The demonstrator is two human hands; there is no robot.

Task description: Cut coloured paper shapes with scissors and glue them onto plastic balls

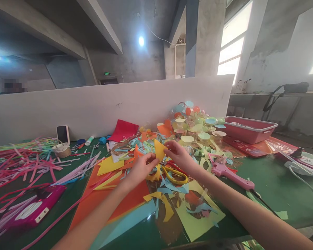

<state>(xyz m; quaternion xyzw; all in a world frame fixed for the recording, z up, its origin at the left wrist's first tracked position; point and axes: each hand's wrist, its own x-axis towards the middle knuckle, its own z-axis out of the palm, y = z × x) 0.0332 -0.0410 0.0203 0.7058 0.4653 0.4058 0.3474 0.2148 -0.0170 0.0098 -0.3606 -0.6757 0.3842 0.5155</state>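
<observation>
Head view, largest item first.

White panel point(106, 109): stands along the far side of the work area. Green tabletop point(266, 189): in front of the panel, bare at right, covered in material at left and centre.

Orange sheet point(86, 198): flat, below the left forearm in the view; a light blue sheet point(127, 220) shows along its near edge. Coloured strips point(28, 159): tangled pile, far left, mostly pink. Heap of clear rounded pieces with paper discs point(205, 136): beyond the right hand. Pink bin point(250, 135): right of that heap, pale rim. Pale green sheet point(198, 224): near side, scraps on top.

Magenta device point(38, 208): left, among strips. Pink glue gun point(233, 175): lying just beyond the right forearm, cord running toward the near edge.

Hands: 2, meeting at centre above loose scraps. Right hand point(181, 158): fingers bent, fingertips pinching the right edge of the yellow paper piece point(159, 149). Left hand point(144, 166): thumb and fingers gripping the lower left edge of the same piece.

Yellow-handled scissors point(176, 182): on the scraps, between the forearms, just nearer than the fingertips.

Yellow paper piece: smallest item logged; between the 2 hands, touching both, tilted upright, pointed corner at top. Whether it is folded: cannot tell.
</observation>
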